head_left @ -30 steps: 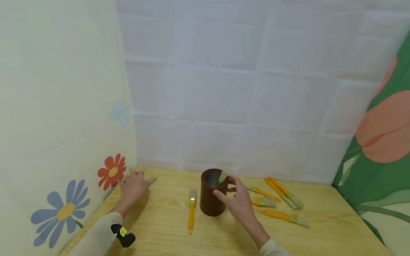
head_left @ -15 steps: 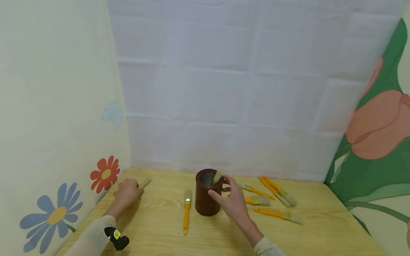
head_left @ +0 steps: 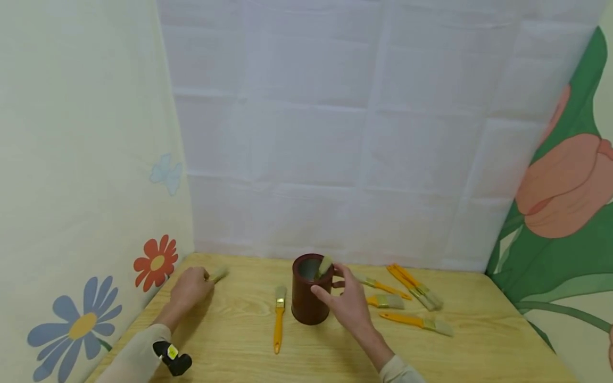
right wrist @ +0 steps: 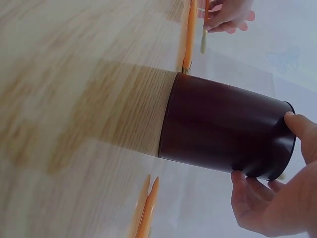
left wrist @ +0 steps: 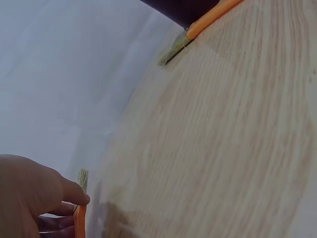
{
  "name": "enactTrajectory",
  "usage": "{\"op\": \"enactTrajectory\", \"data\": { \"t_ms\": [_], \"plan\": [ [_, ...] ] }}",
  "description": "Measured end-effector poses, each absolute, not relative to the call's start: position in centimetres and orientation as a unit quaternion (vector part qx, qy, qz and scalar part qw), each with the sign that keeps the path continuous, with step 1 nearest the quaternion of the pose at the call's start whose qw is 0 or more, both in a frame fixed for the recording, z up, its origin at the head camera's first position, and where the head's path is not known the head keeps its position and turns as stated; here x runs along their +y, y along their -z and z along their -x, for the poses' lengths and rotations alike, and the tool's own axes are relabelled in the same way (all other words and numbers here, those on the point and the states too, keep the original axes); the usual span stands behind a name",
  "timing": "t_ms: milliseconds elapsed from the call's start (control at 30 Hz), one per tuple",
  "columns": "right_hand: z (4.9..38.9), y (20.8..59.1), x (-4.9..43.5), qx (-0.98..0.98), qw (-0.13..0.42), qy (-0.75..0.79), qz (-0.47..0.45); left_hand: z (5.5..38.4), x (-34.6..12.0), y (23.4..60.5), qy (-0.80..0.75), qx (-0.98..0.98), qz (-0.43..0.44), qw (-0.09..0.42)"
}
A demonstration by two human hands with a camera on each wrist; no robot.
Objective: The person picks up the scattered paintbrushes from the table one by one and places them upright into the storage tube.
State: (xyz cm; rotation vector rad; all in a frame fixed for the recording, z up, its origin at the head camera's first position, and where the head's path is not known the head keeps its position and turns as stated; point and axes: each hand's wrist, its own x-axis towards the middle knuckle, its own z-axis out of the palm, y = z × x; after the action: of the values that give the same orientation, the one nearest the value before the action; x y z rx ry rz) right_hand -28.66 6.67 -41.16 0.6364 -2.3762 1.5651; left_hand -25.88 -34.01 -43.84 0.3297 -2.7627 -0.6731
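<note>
Dark brown cylindrical metal cup [head_left: 308, 290] stands upright mid-table on the pale wooden tabletop [head_left: 230, 340], one brush head poking above its rim. Right hand [head_left: 347, 303] rests at the cup's rim, thumb and fingers loosely curved against the wall, likely steadying it. Left hand [head_left: 191, 287], near the flowered wall, pinches an orange-handled flat paintbrush [left wrist: 79, 208], bristles out past the fingertips. More orange brushes [head_left: 412, 298] lie loose to the right; one [head_left: 278, 319] lies just left of the cup.

The left hand [head_left: 190, 287] hides its brush [head_left: 218, 274] handle.
</note>
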Motion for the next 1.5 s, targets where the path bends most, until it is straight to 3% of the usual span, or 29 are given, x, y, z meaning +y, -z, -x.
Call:
{"op": "enactTrajectory", "data": {
  "t_ms": [467, 1100, 1300, 1500],
  "plan": [
    [28.8, 41.2, 7.0, -0.811, 0.113, -0.534, -0.212, 26.6, -28.7, 38.2, 0.281, -0.935, -0.038, 0.213],
    [28.5, 40.8, 7.0, -0.809, 0.102, -0.541, -0.209, 23.9, -18.2, 29.8, 0.462, -0.835, 0.079, 0.288],
    [28.6, 40.8, 6.9, -0.806, 0.111, -0.541, -0.215, 24.3, -16.1, 29.7, 0.503, -0.795, 0.148, 0.306],
    [28.4, 41.0, 6.5, -0.805, 0.111, -0.541, -0.218, 24.9, -14.9, 31.9, 0.499, -0.802, 0.174, 0.276]
  ]
}}
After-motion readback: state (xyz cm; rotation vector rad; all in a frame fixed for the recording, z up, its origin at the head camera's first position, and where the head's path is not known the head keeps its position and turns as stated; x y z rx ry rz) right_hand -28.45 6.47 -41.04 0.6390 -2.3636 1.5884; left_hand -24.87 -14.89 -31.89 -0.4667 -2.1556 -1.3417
